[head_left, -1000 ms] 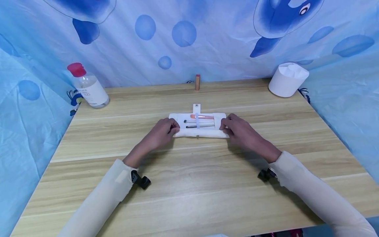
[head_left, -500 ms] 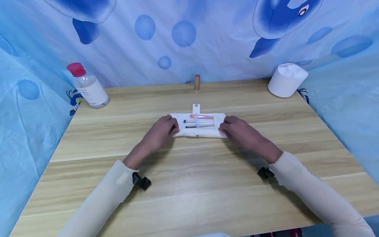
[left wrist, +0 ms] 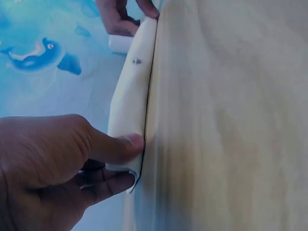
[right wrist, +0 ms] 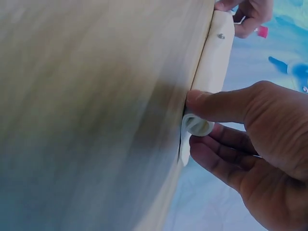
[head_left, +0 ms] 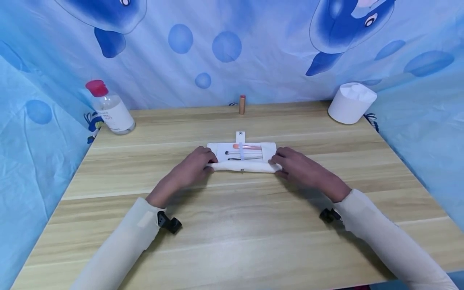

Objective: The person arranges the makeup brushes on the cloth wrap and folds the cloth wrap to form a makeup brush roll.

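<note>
A white brush roll [head_left: 266, 151] lies partly unrolled mid-table, its near side turned up into a thick rolled edge with a metal snap [left wrist: 137, 61]. Makeup brushes sit inside under a strap: a pink one [head_left: 250, 147] and slimmer white-handled ones [head_left: 250, 152]. A tab [head_left: 240, 136] with a snap extends from the far edge. My left hand [head_left: 193, 165] pinches the left end of the rolled edge between thumb and fingers. At the right end my right hand [head_left: 299, 167] does likewise; the right wrist view shows the coiled end [right wrist: 199, 126] between thumb [right wrist: 211, 103] and fingers.
A clear bottle with a red cap [head_left: 112, 108] stands at the back left of the wooden table [head_left: 232, 241]. A small brown tube [head_left: 242, 104] is upright at the back edge. At the back right stands a white paper roll [head_left: 349, 104]. Blue patterned cloth [head_left: 224, 24] hangs behind.
My left thumb has shifted from on top of the rolled edge to its near side. The head view has tilted slightly; both hands stay at the roll's ends.
</note>
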### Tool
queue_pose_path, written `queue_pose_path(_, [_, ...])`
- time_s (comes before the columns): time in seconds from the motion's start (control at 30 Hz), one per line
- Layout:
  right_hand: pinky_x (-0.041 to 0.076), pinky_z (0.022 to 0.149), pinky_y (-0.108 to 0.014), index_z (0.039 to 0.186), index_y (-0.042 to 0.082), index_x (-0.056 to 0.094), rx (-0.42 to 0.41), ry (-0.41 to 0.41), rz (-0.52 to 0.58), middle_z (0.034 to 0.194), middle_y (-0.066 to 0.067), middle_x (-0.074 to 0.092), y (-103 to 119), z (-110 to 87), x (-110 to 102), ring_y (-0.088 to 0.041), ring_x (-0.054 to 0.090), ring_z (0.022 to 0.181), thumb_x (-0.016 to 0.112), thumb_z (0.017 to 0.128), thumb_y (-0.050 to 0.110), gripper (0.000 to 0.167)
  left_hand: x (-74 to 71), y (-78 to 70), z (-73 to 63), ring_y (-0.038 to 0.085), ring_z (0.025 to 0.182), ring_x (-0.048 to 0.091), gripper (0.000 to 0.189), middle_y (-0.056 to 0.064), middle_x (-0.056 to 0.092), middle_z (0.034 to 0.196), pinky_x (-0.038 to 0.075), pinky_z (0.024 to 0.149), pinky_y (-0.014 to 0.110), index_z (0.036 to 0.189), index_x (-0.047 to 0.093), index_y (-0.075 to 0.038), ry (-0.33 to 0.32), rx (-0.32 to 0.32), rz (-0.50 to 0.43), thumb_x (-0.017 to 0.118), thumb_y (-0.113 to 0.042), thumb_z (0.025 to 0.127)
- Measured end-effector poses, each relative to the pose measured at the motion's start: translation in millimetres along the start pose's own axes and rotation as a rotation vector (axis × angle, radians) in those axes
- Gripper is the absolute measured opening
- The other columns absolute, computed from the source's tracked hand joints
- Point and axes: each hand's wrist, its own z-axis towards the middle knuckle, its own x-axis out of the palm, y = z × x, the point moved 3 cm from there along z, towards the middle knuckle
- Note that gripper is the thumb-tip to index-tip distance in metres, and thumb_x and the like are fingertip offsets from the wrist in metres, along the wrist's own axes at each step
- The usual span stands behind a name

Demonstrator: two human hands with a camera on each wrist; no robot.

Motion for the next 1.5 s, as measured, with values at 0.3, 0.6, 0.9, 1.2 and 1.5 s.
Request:
queue_pose_path(0.3, [0.051,0.077,-0.038,0.121,0.003,0.072,0.036,0.026,0.133,0.115,-0.013,0.065,-9,3.9,-3,-0.018,0.059,0.090,0.070,0.092,0.005,0.029,-1.7,13.7,-2.2,0.019,0.081,0.054,0.016,0.004,0.065,0.091,0.045,0.077,0.038,0.108,0.074,-0.003,0.007,-0.122,-0.212,0.061,-0.008,0.100])
queue_pose_path(0.6, [0.048,0.075,-0.036,0.120,0.004,0.069,0.102,0.007,0.260,0.102,-0.006,0.067,-21,14.2,3,-0.016,0.055,0.078,0.056,0.098,-0.003,0.027,4.3,17.1,-0.4,0.022,0.074,0.049,0.011,0.009,0.056,0.083,0.042,0.070,0.038,0.113,0.057,-0.010,-0.066,-0.210,-0.297,0.055,-0.008,0.102])
queue_pose_path(0.9, [0.048,0.072,-0.036,0.103,0.007,0.063,0.181,-0.078,0.328,0.094,-0.004,0.060,-31,19.6,4,-0.018,0.058,0.083,0.060,0.100,0.005,0.005,1.6,10.9,-0.9,0.023,0.084,0.050,0.012,0.012,0.055,0.102,0.045,0.077,0.038,0.102,0.065,-0.006,-0.064,-0.100,-0.101,0.069,-0.015,0.096])
queue_pose_path(1.2, [0.049,0.080,-0.037,0.104,0.011,0.068,0.109,-0.070,0.221,0.102,-0.003,0.061,-26,14.8,1,-0.017,0.057,0.091,0.075,0.092,0.018,0.016,-1.2,10.7,-2.9,0.023,0.081,0.051,0.018,0.013,0.057,0.102,0.046,0.078,0.039,0.107,0.065,0.000,-0.059,-0.039,-0.081,0.072,-0.011,0.093])
queue_pose_path(1.5, [0.049,0.075,-0.035,0.109,0.007,0.066,0.100,-0.036,0.217,0.100,-0.003,0.065,-24,15.9,0,-0.015,0.058,0.084,0.074,0.091,0.009,0.020,-0.6,10.3,-0.6,0.022,0.086,0.055,0.013,0.011,0.061,0.101,0.048,0.079,0.038,0.108,0.067,0.000,-0.081,-0.061,-0.048,0.062,-0.008,0.100])
